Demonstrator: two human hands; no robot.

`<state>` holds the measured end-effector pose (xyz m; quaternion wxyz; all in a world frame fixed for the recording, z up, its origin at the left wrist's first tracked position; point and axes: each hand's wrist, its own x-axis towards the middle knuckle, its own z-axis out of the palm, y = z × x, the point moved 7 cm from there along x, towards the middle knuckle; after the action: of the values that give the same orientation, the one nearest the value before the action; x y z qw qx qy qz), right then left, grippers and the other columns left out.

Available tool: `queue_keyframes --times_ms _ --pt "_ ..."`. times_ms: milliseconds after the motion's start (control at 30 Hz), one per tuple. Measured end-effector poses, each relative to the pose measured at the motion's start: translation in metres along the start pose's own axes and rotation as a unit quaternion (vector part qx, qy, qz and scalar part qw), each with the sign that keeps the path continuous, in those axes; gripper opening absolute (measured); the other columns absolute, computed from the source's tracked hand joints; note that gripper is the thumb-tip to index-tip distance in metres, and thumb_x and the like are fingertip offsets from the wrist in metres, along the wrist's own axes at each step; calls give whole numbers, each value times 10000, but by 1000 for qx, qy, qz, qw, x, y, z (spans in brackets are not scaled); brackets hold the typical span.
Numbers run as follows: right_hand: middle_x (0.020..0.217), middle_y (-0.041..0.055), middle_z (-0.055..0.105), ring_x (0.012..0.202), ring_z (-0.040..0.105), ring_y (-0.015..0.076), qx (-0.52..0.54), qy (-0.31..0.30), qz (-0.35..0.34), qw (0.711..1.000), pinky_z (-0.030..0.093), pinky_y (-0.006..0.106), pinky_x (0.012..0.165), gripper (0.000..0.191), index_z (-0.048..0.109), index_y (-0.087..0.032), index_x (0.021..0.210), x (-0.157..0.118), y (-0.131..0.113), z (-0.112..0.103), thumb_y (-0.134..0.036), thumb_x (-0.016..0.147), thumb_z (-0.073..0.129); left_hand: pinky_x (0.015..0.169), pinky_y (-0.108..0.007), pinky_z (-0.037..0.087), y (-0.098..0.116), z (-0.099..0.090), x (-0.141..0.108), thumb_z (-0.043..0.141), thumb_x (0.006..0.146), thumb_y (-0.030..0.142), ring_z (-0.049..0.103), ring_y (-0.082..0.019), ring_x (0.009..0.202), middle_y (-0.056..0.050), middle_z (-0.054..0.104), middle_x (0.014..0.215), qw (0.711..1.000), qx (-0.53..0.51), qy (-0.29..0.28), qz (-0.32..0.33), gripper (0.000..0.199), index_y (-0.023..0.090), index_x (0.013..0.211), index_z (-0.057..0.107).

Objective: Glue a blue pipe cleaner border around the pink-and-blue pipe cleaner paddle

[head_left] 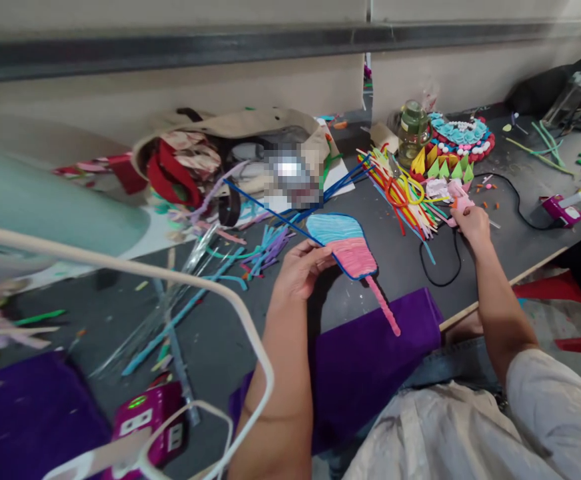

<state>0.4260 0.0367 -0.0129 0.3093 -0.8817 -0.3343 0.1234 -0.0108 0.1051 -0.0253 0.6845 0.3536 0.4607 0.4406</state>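
My left hand (306, 267) pinches the edge of a small fan-shaped craft piece (350, 245). Its blade is light blue above and pink below, edged in dark blue, and a pink fuzzy handle hangs over purple cloth (375, 367). A long dark blue pipe cleaner (270, 212) runs up and left from the edge. Farther right, my right hand (472, 225) is closed on what looks like a pink glue gun (459, 199), partly hidden by the fingers. A black cord (440, 285) loops on the table below it.
Bundled colourful pipe cleaners (403, 193) lie beside a green-lidded jar (413, 130) and a beaded turquoise ornament (458, 130). A beige bag (290, 127) stands behind. Magenta power strips (563, 211) sit at right and lower left. A white curved frame (250, 320) crosses the left foreground.
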Motion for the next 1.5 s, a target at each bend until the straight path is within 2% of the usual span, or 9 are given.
queue_keyframes --times_ms 100,267,333,433,633,867,1100,1267,1500 --pt "479 28 576 557 638 235 45 5 21 999 506 330 579 259 536 -239 556 4 9 0 -331 755 673 600 -262 585 1 2 -1 995 384 268 657 -129 560 12 727 661 1000 1 -8 -1 473 166 702 659" --pt "626 -20 620 576 641 187 170 67 2 983 504 287 484 162 502 -253 772 -2 3 -15 -388 772 593 631 -278 581 -1 1 0 988 417 266 663 -130 576 9 732 686 1000 -4 -19 -10 467 164 723 650" --pt "713 -13 676 597 667 187 367 73 -31 927 494 275 449 289 471 -269 839 -6 -7 -25 -369 678 689 662 -295 583 -2 -1 1 981 419 264 679 -141 603 8 728 693 1000 -6 -20 -12 465 163 723 645" --pt "881 30 751 643 698 178 493 12 -99 864 480 246 446 504 497 -270 910 -17 -35 -39 -224 522 815 696 -313 584 -2 -2 2 972 445 273 691 -150 635 5 731 727 1000 -8 -25 -4 451 160 735 645" --pt "900 64 746 525 511 95 519 -137 -206 818 373 260 422 243 644 -223 851 -56 -98 -49 -337 729 820 723 -334 576 -2 -1 2 965 477 263 681 -151 638 0 727 733 999 -19 -39 -2 406 161 730 664" --pt "809 -15 697 457 300 44 562 -284 -150 763 206 207 361 357 701 -236 908 -77 -133 -21 -509 734 849 737 -350 563 -1 -1 3 970 479 265 675 -163 653 -18 730 726 999 -18 -42 -6 388 155 720 686" --pt "807 50 765 423 496 86 421 -416 -186 785 349 247 384 414 739 -199 907 -124 -148 27 -586 781 819 727 -350 563 1 0 1 972 477 269 667 -167 655 -23 729 727 999 -25 -43 -8 381 164 709 689" --pt "796 62 766 409 484 87 371 -478 -156 781 351 253 368 500 725 -188 915 -145 -140 60 -648 745 822 730 -351 558 0 0 3 977 484 278 673 -167 652 -26 724 726 998 -34 -52 -11 388 154 716 691" --pt "727 49 734 401 501 95 323 -529 -128 774 338 243 348 506 735 -181 892 -161 -132 79 -653 738 830 726 -345 571 0 -1 2 970 490 271 674 -156 640 -4 706 705 998 -31 -54 -2 385 152 729 693"
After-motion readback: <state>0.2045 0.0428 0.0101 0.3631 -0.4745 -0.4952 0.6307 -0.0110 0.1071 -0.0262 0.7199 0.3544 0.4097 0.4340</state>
